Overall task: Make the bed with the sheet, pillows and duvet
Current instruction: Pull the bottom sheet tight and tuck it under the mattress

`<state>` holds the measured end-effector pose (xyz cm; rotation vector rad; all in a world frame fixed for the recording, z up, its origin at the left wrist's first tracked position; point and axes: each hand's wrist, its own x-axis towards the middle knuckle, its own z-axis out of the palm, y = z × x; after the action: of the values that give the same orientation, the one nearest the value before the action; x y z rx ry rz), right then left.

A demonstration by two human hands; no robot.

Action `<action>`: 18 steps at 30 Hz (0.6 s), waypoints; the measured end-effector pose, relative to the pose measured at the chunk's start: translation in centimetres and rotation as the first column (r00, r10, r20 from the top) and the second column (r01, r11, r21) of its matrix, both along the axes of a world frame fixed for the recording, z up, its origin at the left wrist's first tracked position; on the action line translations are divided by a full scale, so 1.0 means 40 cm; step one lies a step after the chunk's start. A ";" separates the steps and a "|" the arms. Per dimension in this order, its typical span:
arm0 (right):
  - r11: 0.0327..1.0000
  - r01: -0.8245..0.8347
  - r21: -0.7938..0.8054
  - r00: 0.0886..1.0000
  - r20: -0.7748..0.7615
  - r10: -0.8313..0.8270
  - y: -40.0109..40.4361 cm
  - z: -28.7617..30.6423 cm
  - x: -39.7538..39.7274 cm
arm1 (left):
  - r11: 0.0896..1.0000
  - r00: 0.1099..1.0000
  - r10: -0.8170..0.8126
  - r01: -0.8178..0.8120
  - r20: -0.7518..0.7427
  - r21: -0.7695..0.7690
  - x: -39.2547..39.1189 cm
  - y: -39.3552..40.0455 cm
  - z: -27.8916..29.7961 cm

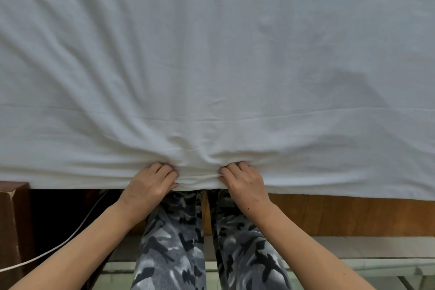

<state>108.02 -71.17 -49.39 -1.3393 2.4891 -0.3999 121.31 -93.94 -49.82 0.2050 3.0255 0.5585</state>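
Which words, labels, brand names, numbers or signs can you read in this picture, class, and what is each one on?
None: no readable text shows anywhere.
The white sheet is plain, with no label or tag in view.
The camouflage trousers bear a pattern only, no lettering.
The brown box at the left edge shows no print.
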 end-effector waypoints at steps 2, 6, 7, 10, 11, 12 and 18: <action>1.000 -0.012 0.004 1.000 -0.002 0.012 -0.003 -0.001 0.002 | 1.000 1.000 -0.002 0.002 0.000 0.021 -0.001 -0.004 -0.002; 1.000 -0.021 0.012 1.000 -0.001 0.021 -0.001 -0.002 0.010 | 1.000 1.000 -0.009 0.009 -0.021 0.011 0.000 -0.016 -0.001; 1.000 -0.029 0.010 1.000 -0.005 0.029 -0.001 -0.001 0.009 | 1.000 1.000 0.010 -0.011 -0.029 -0.009 0.002 -0.019 0.000; 0.999 -0.038 0.000 0.999 -0.031 0.038 -0.001 0.001 0.006 | 0.995 0.996 0.076 -0.079 -0.054 -0.055 0.006 -0.025 0.006; 1.000 -0.031 -0.003 0.999 -0.032 0.031 0.000 0.000 0.006 | 0.992 0.993 0.102 -0.106 -0.061 -0.068 0.009 -0.026 0.007; 1.000 -0.023 -0.008 0.999 -0.025 0.023 0.000 0.000 0.007 | 0.987 0.989 0.137 -0.141 -0.060 -0.082 0.011 -0.025 0.007; 0.994 -0.112 0.012 0.988 0.106 0.110 0.004 0.032 -0.012 | 0.969 0.968 0.215 -0.228 -0.128 -0.097 -0.006 -0.014 -0.003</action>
<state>107.53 -71.00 -48.11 -1.4052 2.3155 -0.4106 121.07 -94.49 -49.95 -0.1134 3.2049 0.4012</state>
